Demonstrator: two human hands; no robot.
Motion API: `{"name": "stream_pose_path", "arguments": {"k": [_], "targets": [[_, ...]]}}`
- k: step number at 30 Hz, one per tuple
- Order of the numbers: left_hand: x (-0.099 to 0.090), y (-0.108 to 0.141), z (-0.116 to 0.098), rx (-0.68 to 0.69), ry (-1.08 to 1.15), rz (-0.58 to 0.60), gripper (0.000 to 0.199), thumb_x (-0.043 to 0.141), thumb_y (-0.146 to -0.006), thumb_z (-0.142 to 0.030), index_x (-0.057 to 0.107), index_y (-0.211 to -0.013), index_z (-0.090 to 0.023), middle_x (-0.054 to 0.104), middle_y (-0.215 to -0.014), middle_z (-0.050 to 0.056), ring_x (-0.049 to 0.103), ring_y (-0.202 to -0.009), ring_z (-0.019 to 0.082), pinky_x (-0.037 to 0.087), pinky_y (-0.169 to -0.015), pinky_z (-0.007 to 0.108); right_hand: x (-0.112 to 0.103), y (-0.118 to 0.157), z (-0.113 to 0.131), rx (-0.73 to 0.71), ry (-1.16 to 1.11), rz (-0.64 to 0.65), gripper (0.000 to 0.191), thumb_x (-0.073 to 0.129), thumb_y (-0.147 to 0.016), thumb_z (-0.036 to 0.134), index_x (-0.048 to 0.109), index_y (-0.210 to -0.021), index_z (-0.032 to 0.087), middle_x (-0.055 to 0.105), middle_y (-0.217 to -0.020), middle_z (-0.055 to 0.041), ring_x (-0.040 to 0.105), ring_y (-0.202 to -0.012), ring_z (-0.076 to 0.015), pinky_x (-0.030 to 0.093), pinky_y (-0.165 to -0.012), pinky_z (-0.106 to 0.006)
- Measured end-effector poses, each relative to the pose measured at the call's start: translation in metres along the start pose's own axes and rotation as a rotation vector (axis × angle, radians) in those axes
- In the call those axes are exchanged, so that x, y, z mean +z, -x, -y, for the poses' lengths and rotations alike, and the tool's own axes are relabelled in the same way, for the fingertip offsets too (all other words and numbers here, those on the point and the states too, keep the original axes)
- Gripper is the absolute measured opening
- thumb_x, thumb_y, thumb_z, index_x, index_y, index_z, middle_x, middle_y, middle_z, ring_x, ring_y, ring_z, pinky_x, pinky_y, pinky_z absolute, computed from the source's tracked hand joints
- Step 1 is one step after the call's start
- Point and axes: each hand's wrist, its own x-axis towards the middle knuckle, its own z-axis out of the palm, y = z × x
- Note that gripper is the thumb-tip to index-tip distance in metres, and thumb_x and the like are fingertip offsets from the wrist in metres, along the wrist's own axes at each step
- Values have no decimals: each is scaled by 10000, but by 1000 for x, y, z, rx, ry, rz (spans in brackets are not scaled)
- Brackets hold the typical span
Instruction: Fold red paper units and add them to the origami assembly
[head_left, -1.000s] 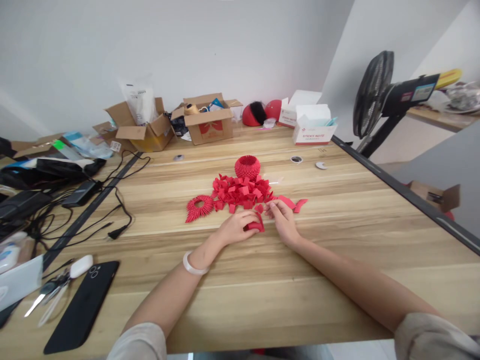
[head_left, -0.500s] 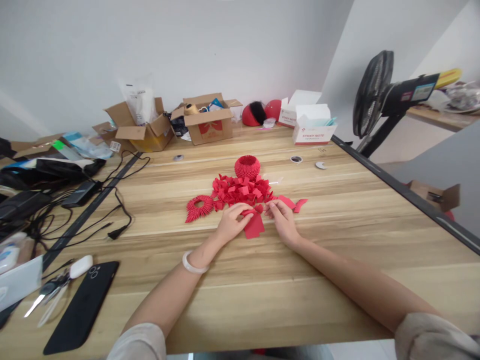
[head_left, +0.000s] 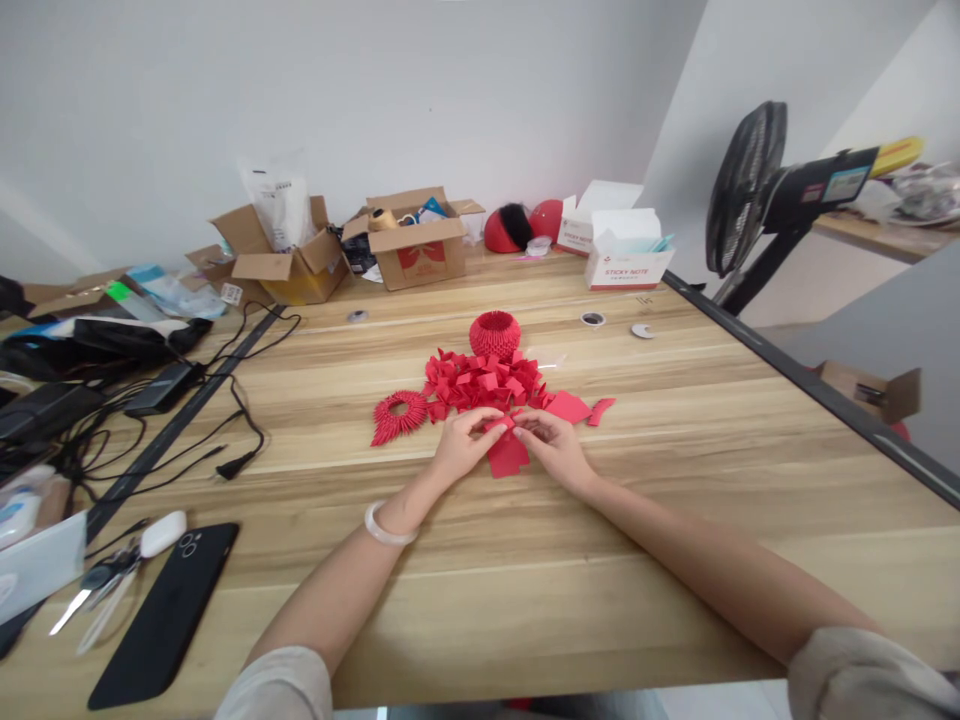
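Red paper folding, now with both hands on it

So going left to right: black phone (head_left: 165, 615) lying flat on the wooden worktop (head_left: 465, 620), then a loose plug (head_left: 236, 465) on its cable. Next comes a spiky red ring (head_left: 399, 416), flat, with one end trailing to a point, just beside a heap of small red folded pieces (head_left: 484, 383).

Left hand (head_left: 461, 447) is in front of the heap, thumb and fingers pinching a bit of red paper (head_left: 504, 423). Behind the heap sits a round red bowl shape (head_left: 494, 335), upright, open at the top.

Right below the fingertips there's a flat red sheet (head_left: 508, 458) with a notched corner. Can't tell if the pinched bit is part of it or separate.

Right hand (head_left: 556, 450) is what changed: it was a little apart and has come in, so its fingertips now meet the left's at that same bit, looks like a pinch too. To me that reads as two-handed shaping or creasing, though the fingers hide the fold itself.

Past it, another red sheet (head_left: 568, 407) and a little red strip (head_left: 601, 410) lie flat on the wood.
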Motion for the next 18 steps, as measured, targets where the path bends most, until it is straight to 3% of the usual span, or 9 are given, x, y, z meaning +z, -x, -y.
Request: {"name": "stream_pose_path", "arguments": {"k": [7,18], "targets": [[2,0,-2,-30,100,103,265,619,-765,-325,654,-939,-128,717,-906,89,683,-807,174,567,-752,277,0,1,0,-47,50,41,205,635,-739,338,648,-884,194,677,-872,-62,620,-749,-179,501,-681,-316],[1,-2,1,-126,243,38,303,666,-727,-340,637,-940,-126,707,-911,100,675,-837,177,559,-767,291,0,0,-1,-16,38,69,225,644,-721,335,611,-890,190,662,-823,-46,607,-717,-155,493,-663,-296]]}}
